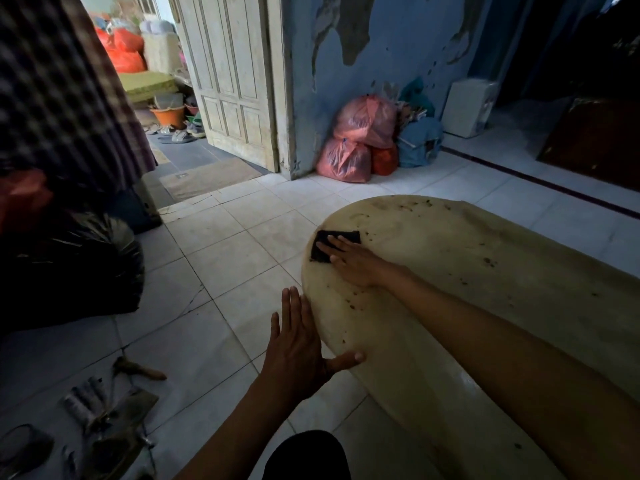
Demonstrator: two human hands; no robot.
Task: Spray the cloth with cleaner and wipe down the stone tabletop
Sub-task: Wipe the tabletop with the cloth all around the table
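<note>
While the wipe step is judged underway, the stone bench (467, 271) is seen under both hands, w/ dark specks spread beyond and right of the right hand (353, 263). That hand is laid flat, fingers extended, pressing the dark cloth (320, 249) at the bench's far-left rim; nothing is gripped. The left hand (299, 344) is held open against the near edge, thumb on top. Next: cloth likely to be swept rightward over the specks w/ firm pressure.

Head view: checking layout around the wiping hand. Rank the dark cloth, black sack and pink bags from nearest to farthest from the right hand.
1. Dark cloth, under the right hand.
2. Pink bags, ahead by the wall.
3. Black sack, far left on the floor.
</note>
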